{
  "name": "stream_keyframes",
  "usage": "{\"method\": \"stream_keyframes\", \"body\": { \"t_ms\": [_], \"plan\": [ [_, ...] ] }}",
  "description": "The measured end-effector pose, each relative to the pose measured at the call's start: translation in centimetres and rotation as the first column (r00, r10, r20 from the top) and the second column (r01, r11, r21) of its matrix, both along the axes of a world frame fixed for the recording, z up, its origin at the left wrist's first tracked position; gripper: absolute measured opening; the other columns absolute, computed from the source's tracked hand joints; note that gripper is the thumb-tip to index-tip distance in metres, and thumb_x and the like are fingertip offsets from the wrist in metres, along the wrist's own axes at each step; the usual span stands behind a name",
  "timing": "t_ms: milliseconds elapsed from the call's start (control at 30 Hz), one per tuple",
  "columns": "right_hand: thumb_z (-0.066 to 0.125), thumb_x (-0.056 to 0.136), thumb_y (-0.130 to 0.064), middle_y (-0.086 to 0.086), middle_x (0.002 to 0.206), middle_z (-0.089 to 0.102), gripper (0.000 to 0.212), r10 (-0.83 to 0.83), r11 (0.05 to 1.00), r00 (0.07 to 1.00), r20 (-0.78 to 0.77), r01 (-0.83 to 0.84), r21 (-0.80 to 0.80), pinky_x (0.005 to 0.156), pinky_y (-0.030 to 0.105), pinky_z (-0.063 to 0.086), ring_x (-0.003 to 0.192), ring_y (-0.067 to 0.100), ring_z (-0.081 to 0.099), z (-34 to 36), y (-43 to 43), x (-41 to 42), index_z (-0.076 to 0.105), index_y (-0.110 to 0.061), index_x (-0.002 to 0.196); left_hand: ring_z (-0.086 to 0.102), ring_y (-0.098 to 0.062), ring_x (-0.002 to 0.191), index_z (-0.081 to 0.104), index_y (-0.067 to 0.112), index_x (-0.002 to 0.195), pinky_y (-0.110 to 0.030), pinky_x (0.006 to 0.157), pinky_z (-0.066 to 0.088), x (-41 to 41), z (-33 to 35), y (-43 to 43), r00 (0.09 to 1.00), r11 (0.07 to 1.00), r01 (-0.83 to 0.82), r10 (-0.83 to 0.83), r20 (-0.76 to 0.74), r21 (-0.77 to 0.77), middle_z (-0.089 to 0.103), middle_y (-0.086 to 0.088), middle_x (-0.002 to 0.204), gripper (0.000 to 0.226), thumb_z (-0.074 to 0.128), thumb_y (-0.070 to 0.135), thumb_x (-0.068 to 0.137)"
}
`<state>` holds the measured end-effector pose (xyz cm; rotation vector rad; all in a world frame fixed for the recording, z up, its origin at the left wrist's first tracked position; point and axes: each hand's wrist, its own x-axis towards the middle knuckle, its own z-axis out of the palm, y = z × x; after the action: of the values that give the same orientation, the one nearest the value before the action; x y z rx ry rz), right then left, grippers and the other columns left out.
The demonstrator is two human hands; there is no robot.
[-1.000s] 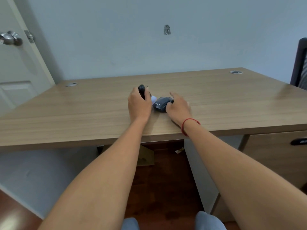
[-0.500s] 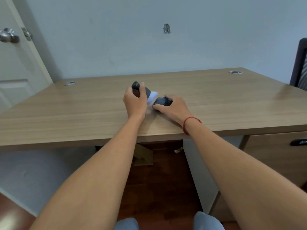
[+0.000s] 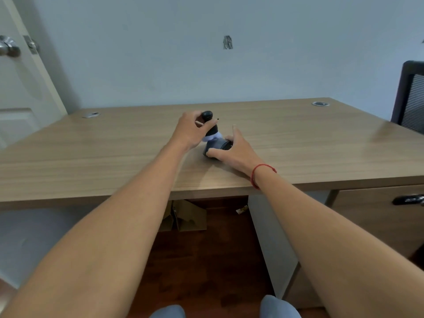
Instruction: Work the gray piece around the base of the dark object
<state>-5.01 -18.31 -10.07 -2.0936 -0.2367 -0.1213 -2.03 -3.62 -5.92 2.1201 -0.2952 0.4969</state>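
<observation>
Black plastic filled our grip: the fingers (image 3: 199, 122) of our left hand (image 3: 187, 131) were curled tight round a dark handle (image 3: 209, 121), tilted, with a pale blue-white tip (image 3: 212, 137) at its lower end. That tip touched a dark grey block (image 3: 216, 146), which our right hand (image 3: 236, 149) pinched between thumb and spread fingers. The block lay near the middle of the wooden tabletop (image 3: 91, 157), with a red string (image 3: 259, 174) round our right wrist.
</observation>
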Motion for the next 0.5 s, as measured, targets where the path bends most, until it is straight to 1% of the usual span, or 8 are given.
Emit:
{"method": "stream_keyframes", "body": {
  "t_ms": [100, 167, 233, 300, 367, 400, 433, 500],
  "plan": [
    [0.077, 0.069, -0.047, -0.008, 0.113, 0.046, 0.097, 0.023, 0.999, 1.000, -0.008, -0.023, 0.026, 0.083, 0.029, 0.040, 0.102, 0.017, 0.050, 0.0, -0.2, 0.1, 0.024, -0.021, 0.147, 0.059, -0.019, 0.078, 0.067, 0.003, 0.096, -0.030, 0.073, 0.048, 0.2, 0.5, 0.0, 0.995, 0.996, 0.074, -0.071, -0.064, 0.051, 0.066, -0.010, 0.087, 0.023, 0.066, 0.024, 0.087],
    [0.079, 0.068, -0.046, -0.008, 0.112, 0.047, 0.097, 0.042, 0.999, 0.999, -0.025, -0.041, 0.030, 0.081, 0.029, 0.039, 0.101, 0.016, 0.051, 0.0, -0.3, 0.3, 0.026, -0.019, 0.145, 0.060, -0.017, 0.079, 0.067, 0.007, 0.096, -0.032, 0.074, 0.053, 0.0, 1.2, 0.4, 0.985, 0.990, 0.130, -0.123, -0.118, 0.054, 0.067, -0.008, 0.088, 0.021, 0.067, 0.026, 0.087],
    [0.079, 0.067, -0.045, -0.007, 0.116, 0.053, 0.100, 0.057, 0.998, 0.997, -0.042, -0.056, 0.038, 0.080, 0.028, 0.039, 0.103, 0.015, 0.053, 0.0, -0.4, 0.5, 0.026, -0.016, 0.145, 0.064, -0.014, 0.082, 0.068, 0.013, 0.096, -0.025, 0.067, 0.058, -0.1, 2.2, 0.9, 0.960, 0.978, 0.209, -0.203, -0.192, 0.007, 0.068, -0.004, 0.089, 0.019, 0.068, 0.028, 0.086],
    [0.079, 0.067, -0.044, -0.004, 0.126, 0.055, 0.107, 0.074, 0.996, 0.995, -0.063, -0.071, 0.049, 0.084, 0.029, 0.039, 0.113, 0.017, 0.054, 0.1, -0.4, 0.6, 0.019, -0.016, 0.151, 0.066, -0.012, 0.085, 0.068, 0.014, 0.097, -0.021, 0.062, 0.058, -0.3, 2.8, 1.1, 0.940, 0.966, 0.257, -0.251, -0.229, -0.005, 0.070, -0.002, 0.090, 0.020, 0.069, 0.029, 0.085],
    [0.079, 0.067, -0.045, -0.002, 0.134, 0.050, 0.115, 0.076, 0.996, 0.994, -0.076, -0.073, 0.044, 0.091, 0.029, 0.036, 0.121, 0.020, 0.050, 0.1, -0.4, 0.6, 0.011, -0.016, 0.156, 0.065, -0.016, 0.084, 0.068, 0.009, 0.098, -0.028, 0.070, 0.060, -0.2, 2.4, 0.7, 0.962, 0.976, 0.215, -0.208, -0.175, 0.021, 0.069, -0.006, 0.089, 0.022, 0.068, 0.026, 0.085],
    [0.079, 0.067, -0.046, 0.000, 0.139, 0.048, 0.117, 0.073, 0.997, 0.994, -0.078, -0.070, 0.041, 0.093, 0.030, 0.036, 0.125, 0.021, 0.048, 0.1, -0.4, 0.6, 0.009, -0.017, 0.156, 0.064, -0.018, 0.084, 0.067, 0.007, 0.099, -0.030, 0.074, 0.057, -0.2, 2.0, 0.3, 0.978, 0.985, 0.168, -0.163, -0.128, 0.029, 0.068, -0.008, 0.090, 0.023, 0.068, 0.026, 0.086],
    [0.079, 0.067, -0.047, 0.001, 0.145, 0.045, 0.117, 0.068, 0.997, 0.995, -0.077, -0.066, 0.039, 0.095, 0.030, 0.036, 0.128, 0.023, 0.047, 0.1, -0.4, 0.6, 0.009, -0.017, 0.156, 0.063, -0.019, 0.083, 0.067, 0.007, 0.099, -0.030, 0.075, 0.055, -0.2, 1.4, -0.1, 0.988, 0.992, 0.126, -0.124, -0.088, 0.021, 0.067, -0.008, 0.090, 0.023, 0.068, 0.025, 0.086],
    [0.079, 0.067, -0.046, 0.003, 0.150, 0.042, 0.117, 0.060, 0.998, 0.996, -0.072, -0.058, 0.038, 0.097, 0.031, 0.036, 0.131, 0.024, 0.045, 0.1, -0.4, 0.6, 0.009, -0.018, 0.157, 0.061, -0.016, 0.080, 0.066, 0.010, 0.100, -0.024, 0.070, 0.052, -0.1, 0.7, -0.9, 0.993, 0.995, 0.100, -0.100, -0.057, -0.001, 0.066, -0.006, 0.090, 0.023, 0.067, 0.029, 0.086]
  ]
}}
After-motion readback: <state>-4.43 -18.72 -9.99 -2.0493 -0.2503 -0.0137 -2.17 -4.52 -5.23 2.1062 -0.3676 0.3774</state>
